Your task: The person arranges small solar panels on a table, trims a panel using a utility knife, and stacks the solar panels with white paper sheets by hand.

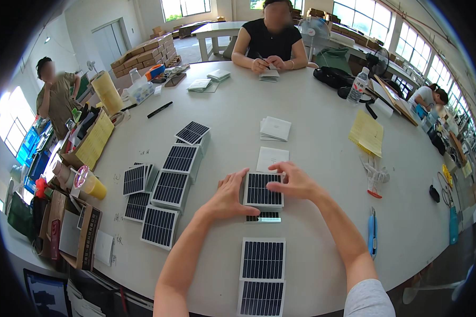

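Observation:
A small stack of solar panels [263, 189], dark cells in white borders, sits between my hands near the table's middle. My left hand [228, 196] cups its left side, fingers stretched toward the far corner and thumb by the near edge. Over the right side curves my right hand [297, 182], its thumb above the top panel and its fingertips near the far edge; firm contact cannot be made out. Another panel strip [263, 217] shows just below the stack. Closer to me, two more panels [263, 259] lie end to end. White square cards [273, 155] lie just beyond the stack.
Stacked panels [170, 188] stand in a row at left. More white cards [275, 128] lie farther off. At right are a blue utility knife [373, 232], a glove [374, 177], yellow paper [366, 133] and a water bottle [358, 85]. A person [269, 39] writes across the table.

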`<state>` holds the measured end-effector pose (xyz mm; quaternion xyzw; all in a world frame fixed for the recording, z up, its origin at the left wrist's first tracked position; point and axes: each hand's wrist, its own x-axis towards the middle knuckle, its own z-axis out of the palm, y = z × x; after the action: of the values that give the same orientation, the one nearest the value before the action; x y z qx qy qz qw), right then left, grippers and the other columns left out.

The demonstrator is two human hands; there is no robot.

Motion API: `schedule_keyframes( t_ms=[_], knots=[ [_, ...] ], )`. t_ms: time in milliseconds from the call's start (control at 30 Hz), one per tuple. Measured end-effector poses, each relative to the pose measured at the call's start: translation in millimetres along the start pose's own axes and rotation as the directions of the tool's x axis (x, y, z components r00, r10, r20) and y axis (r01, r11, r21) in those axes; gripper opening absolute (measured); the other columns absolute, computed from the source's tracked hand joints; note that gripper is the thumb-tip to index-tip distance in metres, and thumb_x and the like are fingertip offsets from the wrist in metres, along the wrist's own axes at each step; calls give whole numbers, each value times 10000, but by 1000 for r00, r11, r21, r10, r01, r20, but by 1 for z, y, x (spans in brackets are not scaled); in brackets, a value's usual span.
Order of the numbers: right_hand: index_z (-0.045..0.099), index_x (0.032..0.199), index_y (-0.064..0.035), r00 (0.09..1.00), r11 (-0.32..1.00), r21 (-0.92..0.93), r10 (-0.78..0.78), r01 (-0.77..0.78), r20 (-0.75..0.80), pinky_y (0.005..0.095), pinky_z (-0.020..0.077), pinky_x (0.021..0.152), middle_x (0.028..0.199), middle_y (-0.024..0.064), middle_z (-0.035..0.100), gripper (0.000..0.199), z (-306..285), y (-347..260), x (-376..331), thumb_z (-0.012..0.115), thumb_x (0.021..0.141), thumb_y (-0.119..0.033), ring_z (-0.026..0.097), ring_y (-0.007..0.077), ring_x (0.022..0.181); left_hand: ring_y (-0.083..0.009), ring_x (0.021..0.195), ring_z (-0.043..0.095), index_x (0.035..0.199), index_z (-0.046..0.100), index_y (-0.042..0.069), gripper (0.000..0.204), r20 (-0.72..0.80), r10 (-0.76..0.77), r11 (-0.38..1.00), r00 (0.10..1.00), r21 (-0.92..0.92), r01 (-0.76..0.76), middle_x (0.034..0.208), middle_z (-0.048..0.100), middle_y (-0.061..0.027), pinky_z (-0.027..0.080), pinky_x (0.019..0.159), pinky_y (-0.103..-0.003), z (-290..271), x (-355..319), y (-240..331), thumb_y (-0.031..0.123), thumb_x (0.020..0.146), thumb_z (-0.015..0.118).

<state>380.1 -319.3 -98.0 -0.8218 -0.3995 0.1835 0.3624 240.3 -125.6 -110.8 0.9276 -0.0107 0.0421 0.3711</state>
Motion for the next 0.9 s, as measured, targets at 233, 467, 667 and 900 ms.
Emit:
schedule_keyframes(
  t_ms=[233,467,667,900],
  knots=[
    [575,1171,-71,998,996,72,57,-56,-16,378,455,881,1129,125,535,596,-4,-10,5,692,742,-469,575,286,991,-303,1261,364,1408,258,102,1016,4,-39,990,999,-138,39,1304,443,-189,235,1071,-394,-3,3,-1,361,596,811],
    [606,1099,-67,990,978,-209,-52,24,-132,381,467,831,1051,90,561,486,-9,-33,-12,687,770,-415,600,241,945,-319,1236,395,1411,211,149,1043,-7,-34,977,999,-212,32,1297,453,-185,229,1076,-409,-2,3,0,331,589,827],
    [638,997,-40,973,990,48,-122,134,-196,328,473,626,800,93,600,240,-9,-39,-13,684,793,-158,586,233,673,-327,1275,362,1414,225,96,986,-141,48,971,989,-225,-80,1318,432,-183,273,1057,-420,-9,3,8,347,652,799],
    [627,866,-59,625,787,-372,-617,493,-478,316,449,504,716,39,546,140,4,-66,-30,710,758,-91,544,201,555,-142,818,544,1060,498,6,346,-401,-186,868,897,-495,-41,967,647,-106,408,825,-274,-6,13,66,328,933,498]
  ],
)
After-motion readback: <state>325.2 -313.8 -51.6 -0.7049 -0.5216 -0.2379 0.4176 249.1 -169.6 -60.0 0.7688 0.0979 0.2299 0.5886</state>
